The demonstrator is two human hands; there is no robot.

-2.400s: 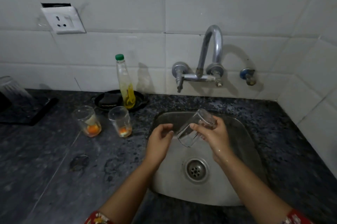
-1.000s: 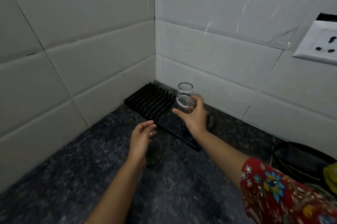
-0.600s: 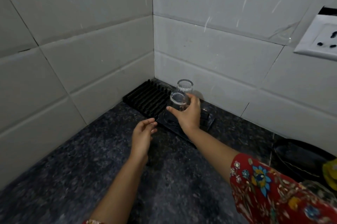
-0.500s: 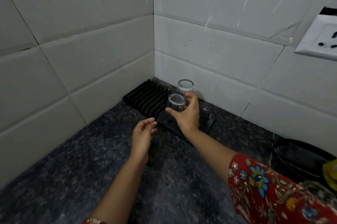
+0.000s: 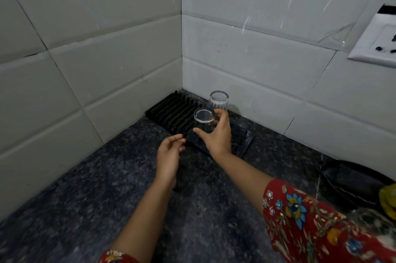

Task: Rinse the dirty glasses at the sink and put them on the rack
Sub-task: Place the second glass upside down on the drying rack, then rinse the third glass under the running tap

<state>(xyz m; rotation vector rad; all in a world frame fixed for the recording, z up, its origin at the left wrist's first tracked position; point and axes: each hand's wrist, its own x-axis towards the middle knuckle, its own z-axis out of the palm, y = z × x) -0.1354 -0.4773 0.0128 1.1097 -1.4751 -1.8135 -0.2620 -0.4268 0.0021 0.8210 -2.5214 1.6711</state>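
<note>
Now the rinsed glass (image 5: pixel 203 122) stands mouth-down on the black rack (image 5: pixel 171 112), its thick base uppermost and its long axis upright; half a second ago it sat slightly higher in the grasp, so it has come down the last bit and looks seated. The right hand (image 5: pixel 218 136) still wraps it, thumb low on the near side and fingers curved round the far wall, not yet released. Just behind it, close to the wall, a ribbed glass (image 5: pixel 219 101) already stands inverted on the same rack. The left hand (image 5: pixel 169 155) hovers beside the rack's near edge, fingers loosely curled and holding nothing. Letting go should finish this glass.
</note>
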